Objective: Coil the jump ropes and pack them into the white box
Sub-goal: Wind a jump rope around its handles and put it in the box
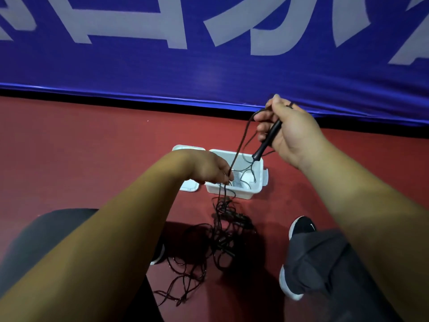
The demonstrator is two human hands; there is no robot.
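Right hand (pixel 290 129) gripped the handle (pixel 263 147), axis 1-to-7 o'clock; left hand (pixel 209 167), at its 8 o'clock, pinched the cord (pixel 240 145) near the white box (pixel 232 194).

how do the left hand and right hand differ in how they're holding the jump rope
The right hand is raised high, while the left hand sits lower, over the white box. The right hand wraps curled fingers round the black handle; the left hand only pinches the thin cord at its fingertips. Both hold part of a black jump rope.
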